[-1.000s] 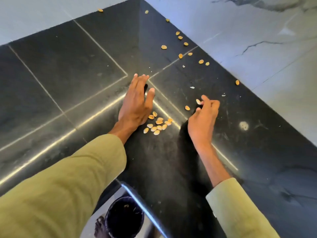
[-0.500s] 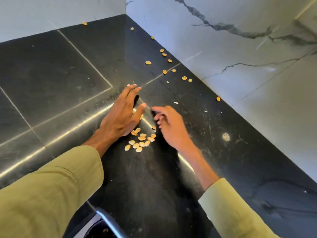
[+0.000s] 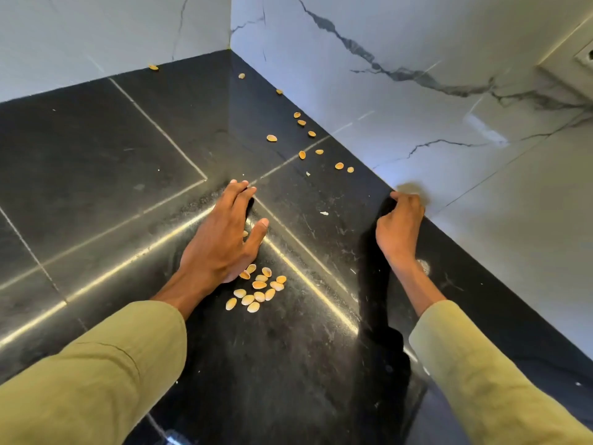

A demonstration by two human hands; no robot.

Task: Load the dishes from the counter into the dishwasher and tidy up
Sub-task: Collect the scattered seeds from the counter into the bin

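Several pistachio shells lie in a small pile [image 3: 258,289] on the black counter [image 3: 96,162]. My left hand [image 3: 224,239] rests flat on the counter just left of the pile, fingers straight, its heel touching the nearest shells. More shells [image 3: 303,154] are strewn along the foot of the marble wall toward the corner. My right hand [image 3: 399,226] is at the foot of the right wall, fingers and thumb curled down together over the spot where a lone shell lay. That shell is hidden under my fingertips.
White marble walls [image 3: 417,117] meet in a corner behind the counter. Small white crumbs [image 3: 324,213] lie between my hands. A pale round smudge [image 3: 423,264] marks the counter by my right wrist. A wall socket [image 3: 585,59] shows at the far right.
My right hand swung from beside the pile out to the right wall and curled over the lone shell there. My left hand stayed flat by the pile. The view tilted up.
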